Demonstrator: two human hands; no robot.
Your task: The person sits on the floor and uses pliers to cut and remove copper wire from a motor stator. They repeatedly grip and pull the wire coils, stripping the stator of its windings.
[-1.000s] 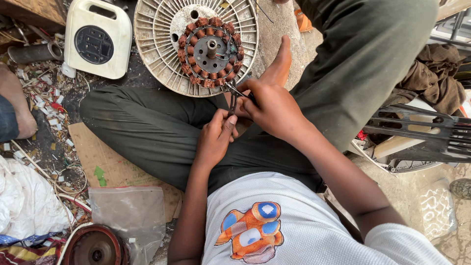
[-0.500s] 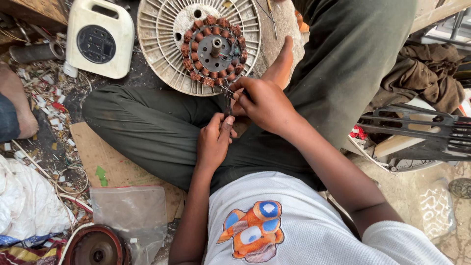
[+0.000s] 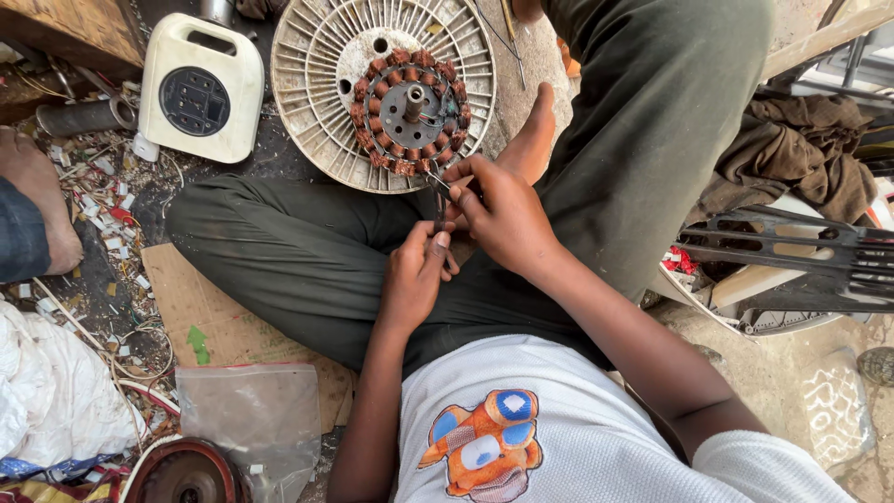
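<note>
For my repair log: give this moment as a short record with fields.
Setting: person seated cross-legged on the ground
Left hand: pinches a thin dark wire
Right hand: fingers at the rim of the round white ribbed fan motor housing
Core: ring of copper-brown wound coils
Nearby: white square cable reel; clear plastic bag

Even, soft daylight with no glare and only faint shadows, sharp focus across the whole view, and slight wide-angle stretching toward the edges.
</note>
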